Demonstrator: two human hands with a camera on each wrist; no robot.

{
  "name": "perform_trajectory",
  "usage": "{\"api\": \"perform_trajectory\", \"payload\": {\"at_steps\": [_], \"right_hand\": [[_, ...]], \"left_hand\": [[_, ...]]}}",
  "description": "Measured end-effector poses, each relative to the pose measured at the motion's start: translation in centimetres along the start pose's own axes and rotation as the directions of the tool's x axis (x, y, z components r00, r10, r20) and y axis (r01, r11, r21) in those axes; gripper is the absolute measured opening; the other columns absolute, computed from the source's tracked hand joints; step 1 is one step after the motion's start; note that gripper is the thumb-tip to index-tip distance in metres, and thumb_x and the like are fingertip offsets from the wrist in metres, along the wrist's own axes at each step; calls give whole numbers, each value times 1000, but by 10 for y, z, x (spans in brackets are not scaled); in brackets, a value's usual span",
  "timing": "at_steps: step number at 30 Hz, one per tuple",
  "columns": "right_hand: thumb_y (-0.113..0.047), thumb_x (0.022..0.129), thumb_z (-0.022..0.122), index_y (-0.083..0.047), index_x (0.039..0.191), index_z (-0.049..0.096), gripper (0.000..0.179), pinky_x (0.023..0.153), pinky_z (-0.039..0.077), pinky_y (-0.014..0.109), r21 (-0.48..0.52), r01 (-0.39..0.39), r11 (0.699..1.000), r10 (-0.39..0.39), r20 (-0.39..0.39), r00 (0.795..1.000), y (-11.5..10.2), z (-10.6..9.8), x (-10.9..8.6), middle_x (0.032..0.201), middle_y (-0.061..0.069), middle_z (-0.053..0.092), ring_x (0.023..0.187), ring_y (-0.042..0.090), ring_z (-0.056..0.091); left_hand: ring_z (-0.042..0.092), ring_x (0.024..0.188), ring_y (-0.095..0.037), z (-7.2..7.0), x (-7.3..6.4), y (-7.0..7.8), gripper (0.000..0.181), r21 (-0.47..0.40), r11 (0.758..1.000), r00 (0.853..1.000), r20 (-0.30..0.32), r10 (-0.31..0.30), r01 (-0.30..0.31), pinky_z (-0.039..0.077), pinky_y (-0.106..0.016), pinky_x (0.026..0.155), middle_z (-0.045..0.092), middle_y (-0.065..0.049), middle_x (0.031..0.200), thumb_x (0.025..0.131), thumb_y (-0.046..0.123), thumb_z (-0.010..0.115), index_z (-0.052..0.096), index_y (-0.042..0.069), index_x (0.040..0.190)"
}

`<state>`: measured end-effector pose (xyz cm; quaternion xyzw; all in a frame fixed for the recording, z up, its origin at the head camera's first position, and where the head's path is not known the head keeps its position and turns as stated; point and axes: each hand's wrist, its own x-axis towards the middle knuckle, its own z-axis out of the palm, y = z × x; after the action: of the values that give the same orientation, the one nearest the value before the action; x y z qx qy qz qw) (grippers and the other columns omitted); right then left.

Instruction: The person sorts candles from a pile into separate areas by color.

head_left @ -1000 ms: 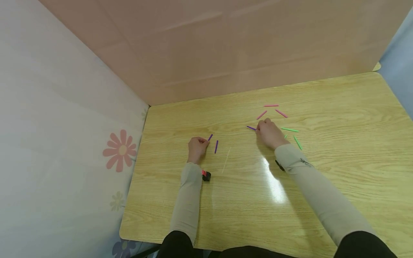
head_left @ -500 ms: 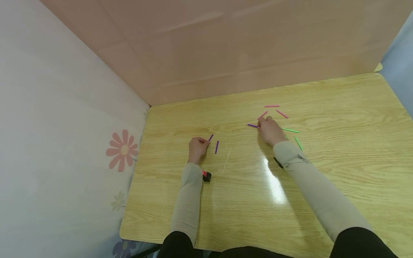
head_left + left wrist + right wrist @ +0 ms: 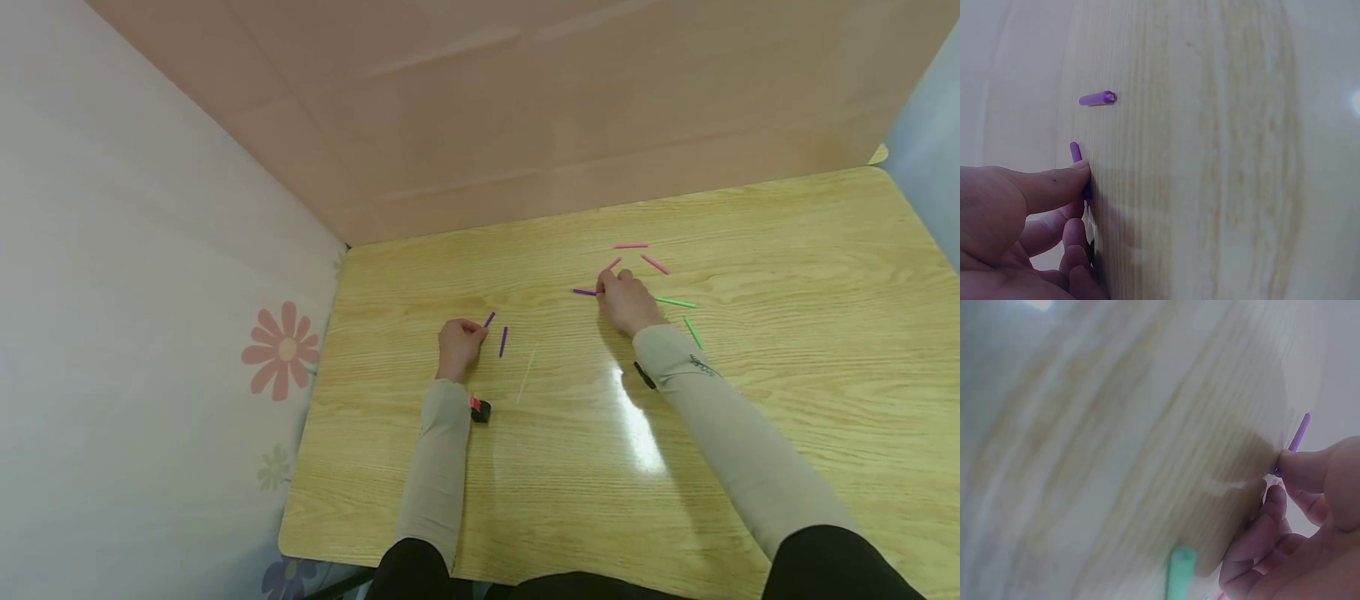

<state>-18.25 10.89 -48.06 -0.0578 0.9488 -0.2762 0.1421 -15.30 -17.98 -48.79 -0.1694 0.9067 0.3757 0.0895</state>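
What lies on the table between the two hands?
In the head view, between left hand and right hand: one loose purple stick, then bare wooden table.

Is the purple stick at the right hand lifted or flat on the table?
Cannot tell for sure. The right hand pinches one end of the purple stick; the rest looks level over the table, but contact is unclear.

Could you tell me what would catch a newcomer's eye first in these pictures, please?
Bright little sticks scattered on the pale wooden table stand out first: pink sticks farthest back, green sticks beside the right wrist. The right hand pinches a purple stick near the middle of the table, while the left hand pinches another purple stick, with a loose purple stick just to its right.
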Motion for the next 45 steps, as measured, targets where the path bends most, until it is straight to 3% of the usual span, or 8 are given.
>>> {"api": "perform_trajectory", "payload": {"at_steps": [10, 45], "right_hand": [[-11, 101, 40, -2, 118, 48, 21, 84, 43, 53, 27, -20, 999, 19, 32, 999, -3, -1, 1, 116, 25, 44, 101, 42, 48], [-14, 100, 42, 0, 115, 50, 22, 92, 41, 57, 32, -5, 999, 4, 21, 1000, -3, -1, 2, 121, 28, 44, 106, 46, 48]], "left_hand": [[58, 79, -20, -1, 1, -4, 18, -10, 1000, 1000, 6, -15, 15, 46, -31, 68, 68, -9, 92, 92, 23, 67, 72, 5, 94], [57, 77, -18, -2, 1, -4, 20, -12, 1000, 1000, 15, -22, 22, 45, -29, 66, 67, -9, 92, 93, 24, 66, 72, 5, 95]]}}
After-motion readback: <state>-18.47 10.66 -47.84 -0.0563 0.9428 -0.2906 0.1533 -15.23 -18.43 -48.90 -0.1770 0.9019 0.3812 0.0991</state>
